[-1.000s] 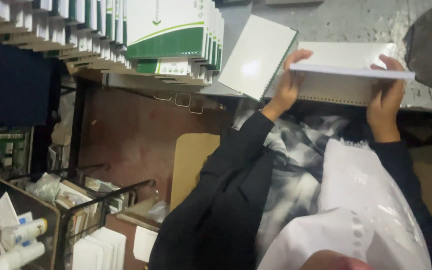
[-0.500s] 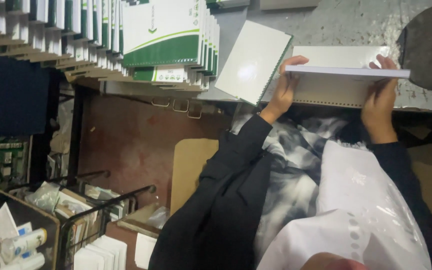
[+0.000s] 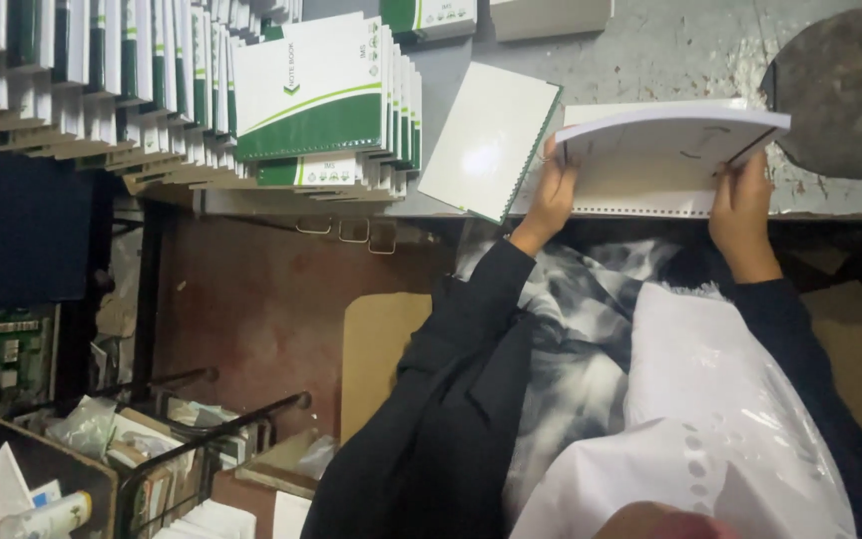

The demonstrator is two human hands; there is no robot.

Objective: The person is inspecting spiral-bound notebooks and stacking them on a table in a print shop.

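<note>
Hands (image 3: 551,195) (image 3: 740,195) grip white paper stack (image 3: 665,145) — green-white notebooks (image 3: 311,100) left.

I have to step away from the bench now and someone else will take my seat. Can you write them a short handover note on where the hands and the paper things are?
Left hand: grips the left edge of the white punched paper stack, top sheets lifted.
Right hand: holds the right edge of the same stack.
The stack rests at the front of the grey worktable, with its row of punched holes facing the person.
A blank white spiral-edged cover sheet lies just left of it.
Done: rows of green-and-white spiral notebooks stand stacked at the left.
Left: the held stack shows no spiral binding yet.
</note>
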